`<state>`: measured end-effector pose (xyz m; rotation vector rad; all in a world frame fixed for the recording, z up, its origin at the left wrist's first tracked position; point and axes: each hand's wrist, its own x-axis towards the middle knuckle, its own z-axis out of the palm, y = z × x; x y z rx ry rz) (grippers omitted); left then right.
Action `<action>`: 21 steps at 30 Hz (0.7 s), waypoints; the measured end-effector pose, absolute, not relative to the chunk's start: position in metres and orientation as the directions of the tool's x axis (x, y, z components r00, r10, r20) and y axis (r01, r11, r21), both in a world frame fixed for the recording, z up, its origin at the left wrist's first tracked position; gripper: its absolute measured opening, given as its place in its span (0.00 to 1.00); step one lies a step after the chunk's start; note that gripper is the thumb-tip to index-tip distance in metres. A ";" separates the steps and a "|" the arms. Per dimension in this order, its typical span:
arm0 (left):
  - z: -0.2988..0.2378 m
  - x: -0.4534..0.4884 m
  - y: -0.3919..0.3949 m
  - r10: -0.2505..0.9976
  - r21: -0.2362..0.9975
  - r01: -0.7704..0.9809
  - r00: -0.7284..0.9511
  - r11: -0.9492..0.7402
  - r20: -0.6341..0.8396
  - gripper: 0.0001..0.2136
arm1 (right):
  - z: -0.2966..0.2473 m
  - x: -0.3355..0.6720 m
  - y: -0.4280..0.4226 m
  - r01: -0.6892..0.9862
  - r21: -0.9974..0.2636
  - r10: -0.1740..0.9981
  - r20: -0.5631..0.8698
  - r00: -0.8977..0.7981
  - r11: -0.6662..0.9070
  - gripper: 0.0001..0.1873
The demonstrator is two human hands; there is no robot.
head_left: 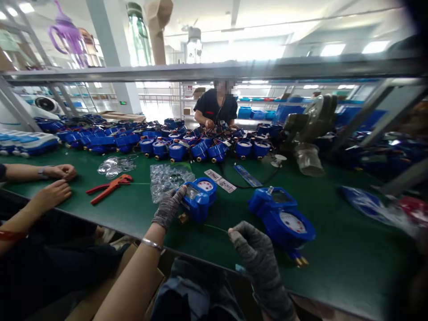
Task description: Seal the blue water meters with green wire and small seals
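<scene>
The left hand in a grey knit glove [169, 207] has its fingers closed on the blue plastic meter with a round dial [199, 203] at the near middle of the green bench [341, 254]. The right hand in a matching glove [256, 252] pinches a thin pale strand [216, 228] between nearly closed fingers, just left of a second, larger-looking blue meter [281, 218].

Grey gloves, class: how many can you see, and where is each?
2: one on the left hand, which holds a blue meter; one on the right hand. Others may be hidden.
</scene>
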<state>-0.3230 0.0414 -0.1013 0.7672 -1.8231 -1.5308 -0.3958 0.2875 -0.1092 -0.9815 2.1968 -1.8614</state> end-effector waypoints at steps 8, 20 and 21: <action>-0.100 -0.322 0.049 -0.780 0.982 -0.063 -0.617 0.179 0.103 0.25 | -0.105 -0.388 0.263 -0.381 -0.915 -0.593 0.234 -0.771 0.134 0.15; -0.106 -0.322 0.039 -0.761 0.973 -0.054 -0.633 0.224 0.140 0.25 | -0.115 -0.388 0.245 -0.487 -0.846 -0.609 0.274 -0.745 0.215 0.17; -0.106 -0.323 0.038 -0.760 0.973 -0.061 -0.637 0.222 0.134 0.25 | -0.113 -0.387 0.245 -0.497 -0.839 -0.611 0.278 -0.741 0.221 0.17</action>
